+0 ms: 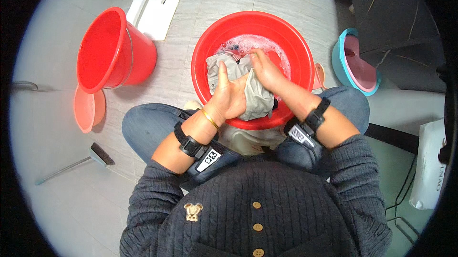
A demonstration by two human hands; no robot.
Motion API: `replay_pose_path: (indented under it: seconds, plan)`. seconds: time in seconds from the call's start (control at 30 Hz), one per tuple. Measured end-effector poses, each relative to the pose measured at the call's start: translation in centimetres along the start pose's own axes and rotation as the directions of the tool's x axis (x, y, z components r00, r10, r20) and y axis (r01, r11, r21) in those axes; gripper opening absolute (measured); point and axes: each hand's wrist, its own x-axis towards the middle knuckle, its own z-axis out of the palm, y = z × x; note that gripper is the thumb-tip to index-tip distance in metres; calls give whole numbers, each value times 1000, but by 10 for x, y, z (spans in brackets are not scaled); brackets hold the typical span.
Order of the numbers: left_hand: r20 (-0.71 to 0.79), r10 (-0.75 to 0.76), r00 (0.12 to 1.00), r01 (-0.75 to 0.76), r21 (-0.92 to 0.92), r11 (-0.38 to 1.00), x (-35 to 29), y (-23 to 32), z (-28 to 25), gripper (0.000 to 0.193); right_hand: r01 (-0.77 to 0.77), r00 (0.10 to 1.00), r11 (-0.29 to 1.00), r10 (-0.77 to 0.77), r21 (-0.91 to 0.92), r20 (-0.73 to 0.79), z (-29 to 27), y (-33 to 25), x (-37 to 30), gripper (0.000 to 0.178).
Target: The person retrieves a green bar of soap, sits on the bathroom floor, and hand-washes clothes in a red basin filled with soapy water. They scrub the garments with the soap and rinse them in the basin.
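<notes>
A grey-beige garment lies bunched in a red basin of foamy water, partly lifted toward the near rim. My left hand is palm up at the basin's near left, thumb stretched out and apart, its palm bare. The cloth covers most of its other fingers. From the right, my right hand is closed on the garment, pressing it against the left fingers. Soap foam floats along the far side of the basin. A small dark patterned piece shows at the cloth's far edge.
A red bucket stands left, beside a pink basin. Beyond is a white squat toilet. A brush with a long handle lies lower left. Blue and pink basins lean at right by a dark panel. My knees flank the red basin.
</notes>
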Motion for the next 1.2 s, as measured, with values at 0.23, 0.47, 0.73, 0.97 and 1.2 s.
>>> replay_pose_path:
  seconds: [0.23,0.47,0.73,0.97,1.2]
  plan:
    - [-157,66,985,-62,29,998,3,0,1,109,111,991,967,-90,-228,100,-5,-1,0,32]
    - [-183,27,983,-24,14,1000,7,-8,-1,107,413,905,828,-323,-380,278,0,25,-3,43]
    - [-350,-41,936,42,-5,999,15,-28,-38,100,-41,968,974,94,-221,232,6,96,24,44]
    - [-612,56,789,71,180,981,-6,-35,-66,32,-486,840,868,497,-107,216,-64,153,99,29]
    - [-730,138,670,189,347,918,-10,-49,-93,19,579,611,787,-245,-213,753,7,168,85,34]
